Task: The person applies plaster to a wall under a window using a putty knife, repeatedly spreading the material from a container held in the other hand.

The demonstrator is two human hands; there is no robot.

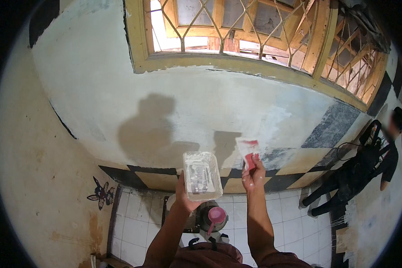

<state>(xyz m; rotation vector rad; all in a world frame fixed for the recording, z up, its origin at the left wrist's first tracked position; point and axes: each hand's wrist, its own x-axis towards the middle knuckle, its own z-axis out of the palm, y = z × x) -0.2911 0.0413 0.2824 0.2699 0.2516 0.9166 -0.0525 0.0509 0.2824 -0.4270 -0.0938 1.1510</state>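
Note:
My left hand (186, 196) grips a rectangular plastic tray (219, 190) by its left side, its inside smeared with white paste. In my right hand (253, 174) is a flat scraper (250, 154), red and coated in white at its broad end, which points up toward the wall. White specks dot the fingers of that hand. Ahead stands the wall (201, 107), coated with patchy white over an older black and cream checker pattern. The scraper's shadow and the tray's shadow fall on it; whether the scraper touches the wall I cannot tell.
A yellow wooden window frame (178, 62) with a metal grille spans the upper wall. Below me, a pink dipper (216, 215) rests on a dark bucket (206, 223) on the white tiled floor (277, 219). A person in dark clothes (357, 169) stands at the right.

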